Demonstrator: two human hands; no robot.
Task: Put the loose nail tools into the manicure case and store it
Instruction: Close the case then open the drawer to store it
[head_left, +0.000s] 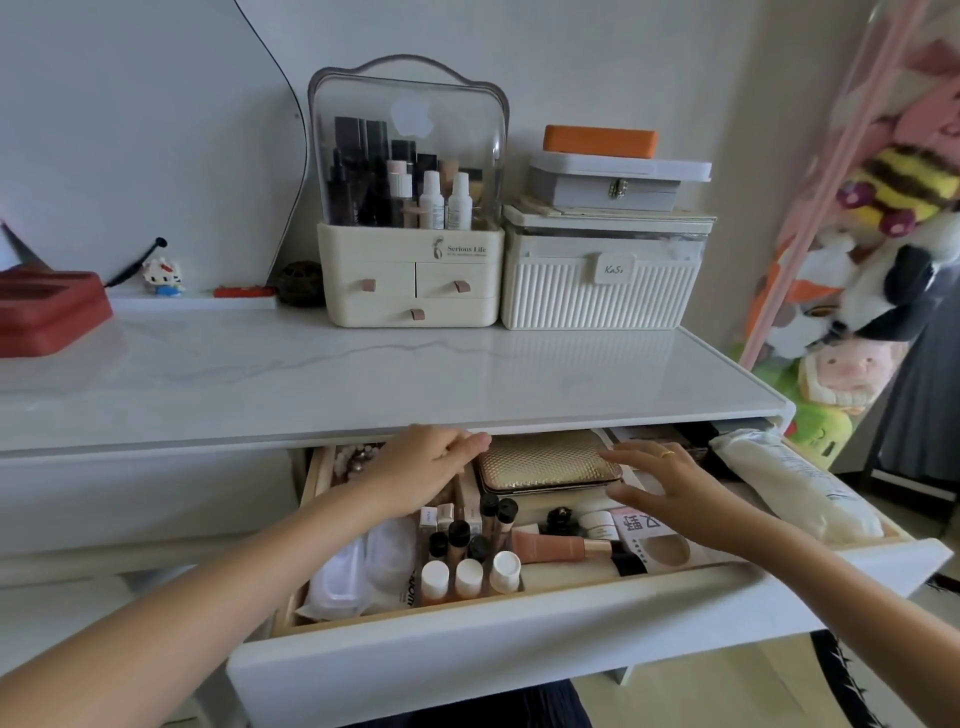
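Case: we found the gold manicure case (548, 462) lying flat and closed at the back of the open drawer (519, 639), partly under the desktop (363, 374) edge.
Left hand: our left hand (426, 467) sat at the case's left end, fingers curled, fingertips touching its corner; we could not tell whether they gripped it or only pressed it.
Right hand: our right hand (670, 488) hovered over the case's right end, fingers spread and relaxed, holding nothing; whether it touched the case was unclear.
In front of the case: small bottles (470, 566) stood upright, with a pink tube (558, 548) lying beside them.
Right of the case: a long white packet (795, 483) lay along the drawer's side.
Left of the case: beads (353, 460) lay in a narrow compartment.
Loose tools: we saw none outside the case, so we judged the packing done and the storing nearly finished.
Risk, catching: we judged the case could snag under the desktop edge when the drawer closed, if it sat propped on things beneath it.
Risk, toppling: withdrawing our hands low could knock the upright bottles in front of the case.
Risk, pinching: closing the drawer before our hands left the case could trap fingers.
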